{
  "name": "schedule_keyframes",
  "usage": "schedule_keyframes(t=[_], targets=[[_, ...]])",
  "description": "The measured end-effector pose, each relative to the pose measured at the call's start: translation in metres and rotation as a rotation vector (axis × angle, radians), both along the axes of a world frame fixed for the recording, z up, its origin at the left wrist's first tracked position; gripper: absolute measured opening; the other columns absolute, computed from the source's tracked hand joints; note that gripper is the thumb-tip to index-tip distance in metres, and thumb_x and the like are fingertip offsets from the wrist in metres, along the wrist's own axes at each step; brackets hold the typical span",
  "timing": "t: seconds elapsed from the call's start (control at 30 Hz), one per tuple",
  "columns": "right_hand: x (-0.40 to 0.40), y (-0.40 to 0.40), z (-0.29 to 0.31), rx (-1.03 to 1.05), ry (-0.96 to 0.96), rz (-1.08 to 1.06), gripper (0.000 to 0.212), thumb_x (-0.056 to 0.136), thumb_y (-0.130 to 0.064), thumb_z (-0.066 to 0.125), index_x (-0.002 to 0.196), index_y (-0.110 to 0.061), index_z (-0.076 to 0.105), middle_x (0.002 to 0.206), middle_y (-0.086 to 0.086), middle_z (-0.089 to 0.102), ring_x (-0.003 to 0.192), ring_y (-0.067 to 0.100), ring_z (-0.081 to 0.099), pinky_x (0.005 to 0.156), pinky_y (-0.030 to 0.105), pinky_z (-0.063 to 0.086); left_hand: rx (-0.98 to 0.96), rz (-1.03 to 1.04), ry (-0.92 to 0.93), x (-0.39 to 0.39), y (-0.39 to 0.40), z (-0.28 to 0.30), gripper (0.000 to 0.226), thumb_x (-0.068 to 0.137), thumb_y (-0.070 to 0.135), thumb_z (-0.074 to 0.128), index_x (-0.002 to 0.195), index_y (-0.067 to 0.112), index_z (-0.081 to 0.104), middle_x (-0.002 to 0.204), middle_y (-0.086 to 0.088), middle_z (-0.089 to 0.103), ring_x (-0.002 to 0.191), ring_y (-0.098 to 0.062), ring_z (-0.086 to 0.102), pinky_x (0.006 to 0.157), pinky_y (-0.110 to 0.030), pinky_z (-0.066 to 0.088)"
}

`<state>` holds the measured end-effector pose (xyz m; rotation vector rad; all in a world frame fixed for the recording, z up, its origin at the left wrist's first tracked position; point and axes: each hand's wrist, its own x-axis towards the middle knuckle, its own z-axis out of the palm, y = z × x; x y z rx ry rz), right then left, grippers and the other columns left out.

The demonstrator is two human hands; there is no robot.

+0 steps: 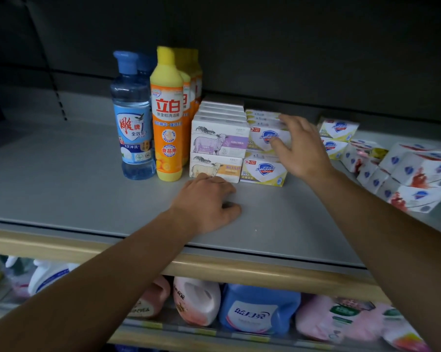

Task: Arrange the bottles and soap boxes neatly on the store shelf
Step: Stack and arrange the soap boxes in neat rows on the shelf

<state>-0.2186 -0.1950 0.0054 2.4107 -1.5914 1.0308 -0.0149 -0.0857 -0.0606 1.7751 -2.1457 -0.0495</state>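
On the grey shelf (62,179) stand blue detergent bottles (134,123) and a row of yellow-orange bottles (166,118). To their right sit stacked sheep-print soap boxes (219,143) and stacked yellow Safeguard boxes (261,171). My left hand (206,201) rests on the shelf in front of the sheep boxes, fingers loosely curled, fingertips at the lower box. The spread fingers of my right hand (300,148) touch the front and top of the upper Safeguard box (265,138).
Loose white Safeguard boxes (338,130) and red-printed soap packs (412,179) lie jumbled at the right of the shelf. A wooden front edge (239,270) runs below. The lower shelf holds pink and blue detergent jugs (258,311).
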Motion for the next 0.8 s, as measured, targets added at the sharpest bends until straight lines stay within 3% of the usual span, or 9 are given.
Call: schedule_keyframes(t=[0.1,0.27,0.43,0.67,0.73,0.8], targets=[[-0.03,0.024,-0.009,0.043,-0.065,-0.036,0.052,0.094,-0.035,0.055,0.142,-0.018,0.047,0.142,0.008,0.048,0.132,0.028,0.04,0.109,0.036,0.032,0.011,0.004,-0.029,-0.002,0.004,0.003,0.063,0.076,0.058,0.037,0.126,0.028,0.06,0.13,0.004,0.06,0.12,-0.022,0.048,0.102,-0.038,0.041],[-0.098,0.059,-0.034,0.22,0.071,-0.125,0.053,0.096,-0.043,0.05,0.143,-0.02,0.045,0.147,0.006,0.044,0.137,0.026,0.037,0.112,0.036,0.029,-0.033,0.014,-0.019,-0.013,0.011,0.014,0.051,0.085,0.048,0.055,0.132,0.026,0.056,0.132,-0.001,0.061,0.118,-0.026,0.056,0.094,-0.039,0.049],[-0.145,0.072,-0.052,0.41,0.148,-0.229,0.058,0.096,-0.052,0.047,0.145,-0.022,0.043,0.15,0.006,0.041,0.139,0.025,0.034,0.113,0.036,0.03,-0.132,-0.081,0.153,-0.048,0.007,0.034,0.042,0.085,0.038,0.065,0.125,0.024,0.062,0.119,0.0,0.068,0.105,-0.02,0.064,0.089,-0.031,0.049],[-0.151,0.069,-0.066,0.399,0.206,-0.247,0.057,0.093,-0.059,0.04,0.139,-0.027,0.048,0.144,0.001,0.047,0.135,0.025,0.04,0.112,0.036,0.033,-0.187,-0.167,0.322,-0.113,-0.035,0.066,0.029,0.086,0.032,0.066,0.113,0.025,0.068,0.102,0.008,0.072,0.084,-0.012,0.067,0.09,-0.025,0.049],[-0.152,0.067,-0.067,0.39,0.21,-0.253,0.059,0.092,-0.061,0.038,0.14,-0.027,0.047,0.144,0.001,0.045,0.135,0.026,0.039,0.112,0.036,0.032,-0.194,-0.176,0.332,-0.131,-0.055,0.075,0.027,0.085,0.034,0.066,0.111,0.027,0.069,0.096,0.01,0.071,0.083,-0.01,0.067,0.087,-0.019,0.047],[-0.151,0.067,-0.068,0.391,0.213,-0.26,0.06,0.092,-0.062,0.036,0.14,-0.027,0.047,0.143,0.001,0.045,0.134,0.027,0.039,0.11,0.037,0.031,-0.2,-0.182,0.336,-0.149,-0.077,0.082,0.026,0.084,0.036,0.066,0.109,0.028,0.069,0.09,0.013,0.069,0.079,-0.005,0.065,0.076,-0.003,0.039]])
